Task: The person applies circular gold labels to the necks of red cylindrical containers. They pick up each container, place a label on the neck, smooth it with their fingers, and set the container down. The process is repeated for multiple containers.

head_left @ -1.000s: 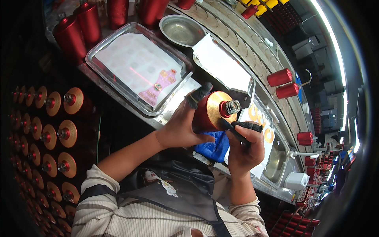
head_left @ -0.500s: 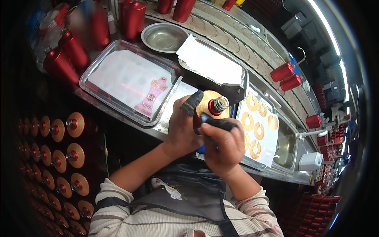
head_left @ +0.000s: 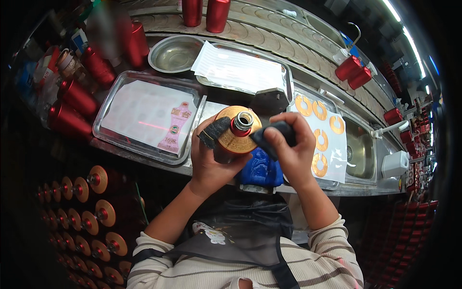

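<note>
My left hand (head_left: 211, 154) is wrapped round a red bottle with its neck toward me; a black cover sits on the thumb. A gold ring-shaped label (head_left: 236, 143) lies on the bottle's shoulder, around the red collar and open metal threaded neck (head_left: 243, 120). My right hand (head_left: 294, 144) pinches a dark, soft-looking pad (head_left: 275, 138) whose tip is at the right edge of the gold shoulder. Below and between my hands, a blue padded holder (head_left: 261, 169) stands at the bench edge. The bottle's lower body is hidden by my left hand.
At left, a metal tray (head_left: 102, 126) bears a white sheet with one pink label (head_left: 177, 126). Behind are a round metal bowl (head_left: 177, 55) and white paper strips (head_left: 236, 68). Gold ring labels (head_left: 320, 164) lie on a right-hand sheet, beside a sink (head_left: 361, 144). Racked bottles (head_left: 106, 212) stand lower left.
The bottle and my left hand have shifted left in view. My right hand has moved from over the front of the bottle to its right side, uncovering the gold shoulder and the blue holder.
</note>
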Action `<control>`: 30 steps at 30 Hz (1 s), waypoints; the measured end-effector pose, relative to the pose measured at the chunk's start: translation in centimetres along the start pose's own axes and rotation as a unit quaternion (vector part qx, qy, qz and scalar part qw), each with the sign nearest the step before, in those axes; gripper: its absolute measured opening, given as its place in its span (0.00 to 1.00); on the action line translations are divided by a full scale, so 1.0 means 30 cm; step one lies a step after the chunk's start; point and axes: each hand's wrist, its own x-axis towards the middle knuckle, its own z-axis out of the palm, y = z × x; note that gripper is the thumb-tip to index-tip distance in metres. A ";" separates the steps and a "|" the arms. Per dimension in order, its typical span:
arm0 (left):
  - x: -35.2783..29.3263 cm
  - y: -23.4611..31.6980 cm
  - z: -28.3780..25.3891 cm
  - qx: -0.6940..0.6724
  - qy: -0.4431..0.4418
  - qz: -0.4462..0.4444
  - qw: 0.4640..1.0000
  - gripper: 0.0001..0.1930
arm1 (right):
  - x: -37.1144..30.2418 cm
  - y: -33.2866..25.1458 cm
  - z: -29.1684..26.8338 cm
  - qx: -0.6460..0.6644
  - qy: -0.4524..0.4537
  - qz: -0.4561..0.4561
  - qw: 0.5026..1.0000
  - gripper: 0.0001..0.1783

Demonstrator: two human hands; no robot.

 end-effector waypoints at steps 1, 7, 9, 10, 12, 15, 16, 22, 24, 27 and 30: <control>0.016 0.012 -0.017 -0.013 -0.028 -0.005 1.000 0.46 | 0.042 0.028 0.001 0.023 0.014 0.016 1.000 0.12; 0.114 -0.030 -0.108 -0.224 -0.243 -0.147 0.932 0.52 | 0.230 0.082 -0.038 0.130 -0.061 0.039 0.989 0.10; 0.127 -0.038 -0.124 -0.203 -0.282 -0.148 0.926 0.56 | 0.310 0.052 0.002 0.048 -0.226 -0.016 0.973 0.11; 0.149 -0.049 -0.135 -0.184 -0.321 -0.145 0.918 0.57 | 0.339 0.044 0.048 0.021 -0.243 0.013 0.970 0.12; 0.157 -0.073 -0.145 -0.169 -0.347 -0.153 0.910 0.59 | 0.404 0.056 0.070 -0.013 -0.256 0.054 0.965 0.13; 0.135 -0.077 -0.140 -0.217 -0.350 -0.171 0.895 0.58 | 0.368 0.021 0.036 0.127 -0.300 0.011 0.945 0.12; 0.124 -0.082 -0.137 -0.219 -0.343 -0.168 0.898 0.59 | 0.350 0.014 0.036 0.059 -0.305 -0.027 0.950 0.11; 0.065 0.034 -0.099 -0.072 -0.183 -0.054 0.979 0.53 | 0.283 0.061 -0.003 0.027 -0.166 -0.078 0.983 0.11; 0.072 0.029 -0.087 -0.045 -0.153 -0.023 0.987 0.49 | 0.265 0.067 -0.001 -0.049 -0.133 -0.098 0.985 0.11; 0.048 0.017 -0.076 -0.054 -0.116 0.027 0.991 0.49 | 0.181 0.040 -0.036 -0.044 -0.108 -0.150 0.982 0.12; 0.029 -0.013 -0.041 -0.085 -0.086 0.035 0.992 0.49 | 0.009 0.026 -0.042 -0.149 -0.049 -0.344 0.926 0.18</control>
